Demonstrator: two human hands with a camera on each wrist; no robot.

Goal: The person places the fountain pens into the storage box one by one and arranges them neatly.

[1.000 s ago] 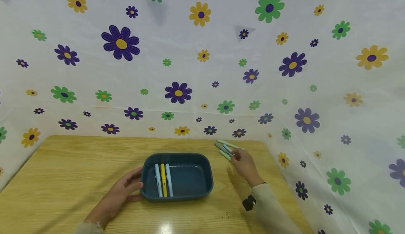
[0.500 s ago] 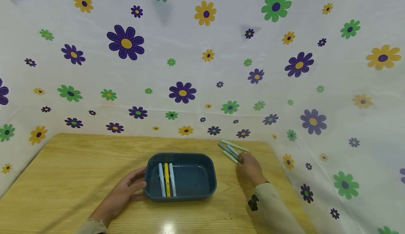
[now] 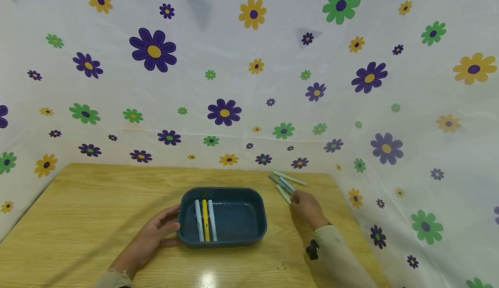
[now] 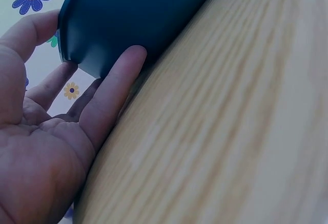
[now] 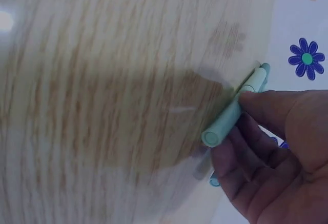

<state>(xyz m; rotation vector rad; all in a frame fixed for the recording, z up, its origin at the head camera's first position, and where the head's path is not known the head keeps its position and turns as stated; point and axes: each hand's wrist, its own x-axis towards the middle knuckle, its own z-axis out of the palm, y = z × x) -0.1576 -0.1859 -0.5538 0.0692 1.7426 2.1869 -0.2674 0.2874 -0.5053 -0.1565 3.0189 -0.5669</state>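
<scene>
My left hand [image 3: 156, 231] rests against the left end of a dark blue tray [image 3: 245, 238], its fingertips touching the outer wall. Seen from the left wrist, the fingers stay fairly straight along the tray's side [image 4: 118, 19]. Inside the tray lie a yellow pen [image 3: 205, 223] and two light blue pens, one on either side of it. At the right, my right hand [image 3: 308, 210] pinches a pale green pen [image 5: 223, 124] between thumb and fingers, low over the table. Beside that hand lie a light blue pen [image 3: 286, 184], a grey-green pen [image 3: 274, 178] and another pale green pen [image 3: 290, 178].
The wooden table [image 3: 117, 192] runs back to a white cloth [image 3: 187, 88] printed with flowers, which also hangs along the right side. Small dark specks [image 3: 282, 265] mark the tabletop near its front.
My right hand has drawn slightly back toward me and now pinches the pale green pen, which has turned a little. The left hand keeps its place at the tray, and the view has shifted slightly.
</scene>
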